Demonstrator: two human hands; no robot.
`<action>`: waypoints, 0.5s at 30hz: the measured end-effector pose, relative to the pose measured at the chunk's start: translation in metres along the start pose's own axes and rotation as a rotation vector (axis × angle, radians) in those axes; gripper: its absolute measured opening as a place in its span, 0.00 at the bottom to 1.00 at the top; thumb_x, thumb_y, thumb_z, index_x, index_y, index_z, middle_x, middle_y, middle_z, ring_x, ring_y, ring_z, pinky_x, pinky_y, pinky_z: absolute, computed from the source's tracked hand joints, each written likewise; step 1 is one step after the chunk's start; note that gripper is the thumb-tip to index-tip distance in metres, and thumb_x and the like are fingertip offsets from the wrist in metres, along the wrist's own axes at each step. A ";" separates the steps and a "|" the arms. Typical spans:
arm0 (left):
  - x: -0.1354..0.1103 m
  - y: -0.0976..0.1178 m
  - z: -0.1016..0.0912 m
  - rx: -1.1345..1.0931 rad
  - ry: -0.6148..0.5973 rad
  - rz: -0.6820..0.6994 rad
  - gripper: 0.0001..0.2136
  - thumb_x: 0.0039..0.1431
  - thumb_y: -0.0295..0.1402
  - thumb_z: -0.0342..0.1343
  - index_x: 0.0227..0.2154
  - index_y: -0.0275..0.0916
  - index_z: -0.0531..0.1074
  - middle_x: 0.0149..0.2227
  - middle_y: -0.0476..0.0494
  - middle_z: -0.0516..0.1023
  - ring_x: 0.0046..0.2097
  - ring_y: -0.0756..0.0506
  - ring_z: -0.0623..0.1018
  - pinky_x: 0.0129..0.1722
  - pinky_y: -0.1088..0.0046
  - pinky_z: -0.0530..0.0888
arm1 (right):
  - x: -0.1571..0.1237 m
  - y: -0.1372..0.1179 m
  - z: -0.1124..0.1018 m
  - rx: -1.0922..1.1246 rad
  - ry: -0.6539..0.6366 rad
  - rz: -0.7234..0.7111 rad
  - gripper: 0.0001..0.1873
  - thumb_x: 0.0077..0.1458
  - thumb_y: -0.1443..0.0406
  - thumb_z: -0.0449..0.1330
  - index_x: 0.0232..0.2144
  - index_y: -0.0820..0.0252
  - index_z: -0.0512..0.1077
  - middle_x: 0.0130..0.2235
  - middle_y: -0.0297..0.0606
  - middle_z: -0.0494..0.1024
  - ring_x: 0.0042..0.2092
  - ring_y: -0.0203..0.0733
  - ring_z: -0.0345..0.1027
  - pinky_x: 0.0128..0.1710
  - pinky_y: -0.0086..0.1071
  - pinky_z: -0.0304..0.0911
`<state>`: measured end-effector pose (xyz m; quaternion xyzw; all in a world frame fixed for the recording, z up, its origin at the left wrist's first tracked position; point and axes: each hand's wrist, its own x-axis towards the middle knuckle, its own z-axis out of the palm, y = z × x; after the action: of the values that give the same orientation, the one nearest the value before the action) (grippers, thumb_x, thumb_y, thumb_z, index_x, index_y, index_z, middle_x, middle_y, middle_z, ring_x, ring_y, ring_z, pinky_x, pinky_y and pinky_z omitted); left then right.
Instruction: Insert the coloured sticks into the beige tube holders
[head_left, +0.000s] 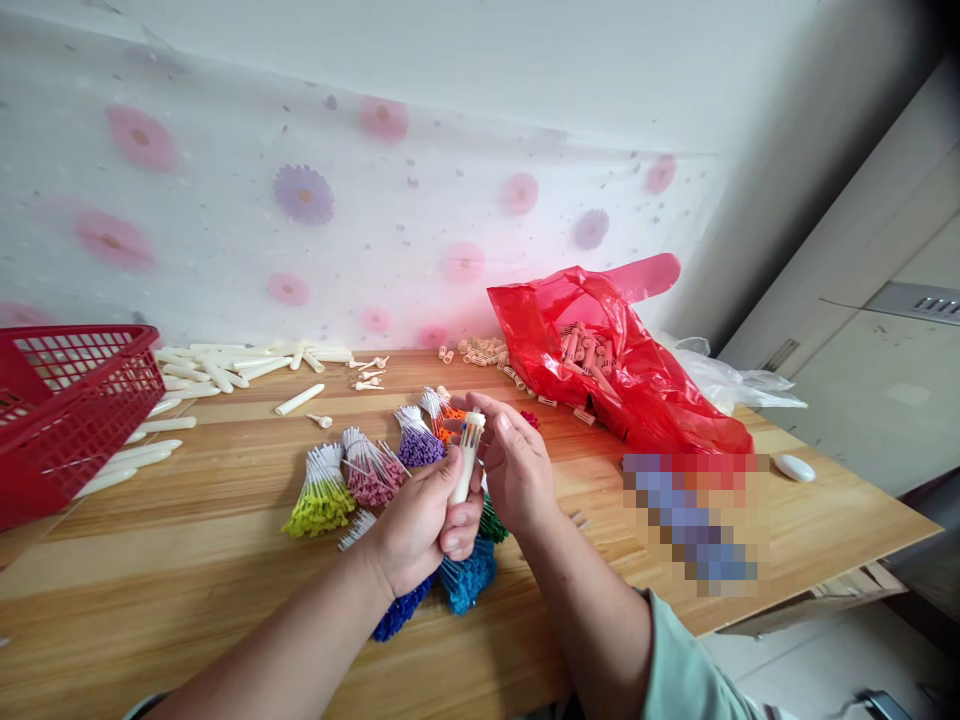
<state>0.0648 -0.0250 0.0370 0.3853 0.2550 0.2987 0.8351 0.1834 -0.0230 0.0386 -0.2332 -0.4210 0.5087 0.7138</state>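
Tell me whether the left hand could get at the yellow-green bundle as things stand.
Probably yes: the yellow-green bundle lies uncovered on the table, near the left hand. That hand is holding the white pen barrel, though, so it may need freeing first.

It seems a home workroom: flowered wall covering (303,194) across the top, pen parts (299,400) on a wooden table (187,580) below.
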 end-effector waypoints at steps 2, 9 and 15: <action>0.000 0.000 -0.001 -0.010 0.002 -0.004 0.21 0.54 0.55 0.52 0.27 0.39 0.62 0.15 0.59 0.56 0.13 0.58 0.53 0.14 0.83 0.54 | 0.001 0.001 -0.001 -0.041 0.008 0.004 0.15 0.56 0.56 0.57 0.42 0.58 0.74 0.50 0.43 0.75 0.43 0.46 0.73 0.24 0.28 0.64; -0.001 0.003 -0.005 0.157 0.005 -0.025 0.20 0.57 0.53 0.50 0.29 0.39 0.63 0.17 0.58 0.59 0.14 0.58 0.53 0.14 0.82 0.51 | 0.006 -0.010 -0.009 -0.351 0.062 0.003 0.12 0.48 0.60 0.63 0.36 0.59 0.74 0.30 0.36 0.78 0.30 0.36 0.69 0.27 0.28 0.65; -0.001 0.009 -0.003 0.684 0.149 0.275 0.16 0.57 0.47 0.53 0.32 0.38 0.67 0.26 0.50 0.67 0.30 0.50 0.67 0.30 0.78 0.65 | 0.037 -0.078 -0.073 -0.574 0.409 -0.232 0.13 0.48 0.59 0.62 0.35 0.61 0.70 0.32 0.36 0.74 0.27 0.34 0.65 0.29 0.32 0.65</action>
<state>0.0592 -0.0195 0.0427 0.6498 0.3460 0.3328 0.5893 0.2908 -0.0112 0.0718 -0.4714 -0.4188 0.2284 0.7417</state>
